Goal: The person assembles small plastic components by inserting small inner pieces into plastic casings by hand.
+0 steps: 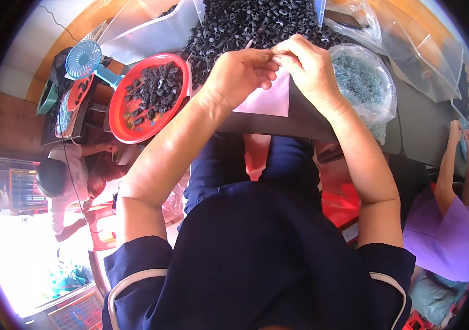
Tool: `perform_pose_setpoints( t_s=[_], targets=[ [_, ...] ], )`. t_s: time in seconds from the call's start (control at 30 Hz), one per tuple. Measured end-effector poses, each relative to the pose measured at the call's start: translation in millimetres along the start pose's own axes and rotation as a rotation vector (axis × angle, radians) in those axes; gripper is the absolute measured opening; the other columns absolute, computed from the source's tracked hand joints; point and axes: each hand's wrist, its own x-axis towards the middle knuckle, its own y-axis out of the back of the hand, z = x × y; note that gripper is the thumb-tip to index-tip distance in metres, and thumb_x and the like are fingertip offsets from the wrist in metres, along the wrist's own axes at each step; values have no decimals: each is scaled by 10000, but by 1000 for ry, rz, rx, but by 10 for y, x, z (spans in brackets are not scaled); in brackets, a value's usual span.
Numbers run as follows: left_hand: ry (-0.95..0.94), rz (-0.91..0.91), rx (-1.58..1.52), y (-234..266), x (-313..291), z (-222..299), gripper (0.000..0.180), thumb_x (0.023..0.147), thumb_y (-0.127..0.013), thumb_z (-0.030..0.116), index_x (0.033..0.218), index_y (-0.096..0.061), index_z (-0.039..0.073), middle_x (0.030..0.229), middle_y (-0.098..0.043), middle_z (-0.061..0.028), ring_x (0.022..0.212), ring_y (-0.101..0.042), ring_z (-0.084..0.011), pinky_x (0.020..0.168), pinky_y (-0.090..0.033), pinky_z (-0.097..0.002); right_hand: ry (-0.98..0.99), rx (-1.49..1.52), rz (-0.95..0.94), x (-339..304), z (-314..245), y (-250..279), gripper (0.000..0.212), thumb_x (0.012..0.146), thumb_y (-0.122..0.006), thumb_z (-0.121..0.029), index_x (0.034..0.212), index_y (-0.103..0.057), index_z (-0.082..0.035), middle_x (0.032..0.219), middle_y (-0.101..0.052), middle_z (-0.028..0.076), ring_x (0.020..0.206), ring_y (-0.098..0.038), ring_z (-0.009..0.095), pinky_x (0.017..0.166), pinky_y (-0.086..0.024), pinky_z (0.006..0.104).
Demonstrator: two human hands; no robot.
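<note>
My left hand (pixel 244 72) and my right hand (pixel 307 67) meet over the near edge of the table, fingertips together. Thumb and forefinger of each hand are pinched; whatever lies between them is too small or hidden to make out. Below the hands lies a pink sheet (pixel 272 100) on the dark tabletop. Just beyond them spreads a large heap of small black plastic parts (pixel 245 25). To the right of my right hand sits a clear plastic bag (pixel 387 93) filled with tiny grey-green pieces.
A red basin (pixel 118 113) with more black parts stands at left, beside a blue fan (pixel 84 59). Clear plastic bins (pixel 149 34) flank the heap. One person (pixel 67 179) sits at left; another, in purple (pixel 446 234), is at right with hands raised.
</note>
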Motion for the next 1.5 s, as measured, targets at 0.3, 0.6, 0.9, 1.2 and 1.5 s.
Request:
perform_pose_setpoints(
  t_s=[0.3, 0.6, 0.9, 1.2, 1.5],
  targets=[
    [-294, 234, 354, 156, -230, -276, 246, 751, -621, -77, 997, -607, -88, 839, -670, -141, 677, -658, -204, 557, -518, -292, -513, 275, 55, -123, -51, -476, 96, 782, -691, 38, 853, -652, -13, 718, -669, 25, 644, -597, 67, 581, -476, 236],
    [-660, -1, 1147, 379, -1474, -522, 122, 886, -656, 136, 879, -641, 15, 755, -573, -93, 690, -600, -232, 665, -491, -325, -421, 262, 202, -208, 109, -230, 145, 860, -665, 3, 996, -694, -38, 913, -707, 7, 742, -605, 40, 639, -468, 181],
    [-310, 59, 1729, 1339, -1107, -1477, 426, 767, -741, 287, 1149, -652, 122, 1201, -495, -127, 1173, -447, -340, 930, -439, -468, -359, 274, 168, -239, -123, -311, 75, 828, -639, 57, 878, -648, 1, 806, -656, 16, 742, -604, 71, 686, -478, 212],
    [-314, 42, 1891, 1324, -1067, -1550, 386, 733, -760, 318, 1085, -687, 179, 1166, -494, -127, 1172, -438, -344, 879, -446, -511, -364, 378, 50, -231, -201, -356, 85, 858, -604, 61, 930, -646, 43, 840, -699, 98, 783, -677, 148, 717, -534, 264],
    [-223, -441, 2534, 1003, -477, -2042, 368, 837, -534, 183, 1124, -646, -20, 1160, -566, -193, 1170, -466, -379, 972, -362, -589, -279, 158, 92, -258, -40, -325, 134, 869, -641, 47, 992, -680, 9, 923, -704, 12, 844, -631, 57, 781, -504, 205]
  ],
)
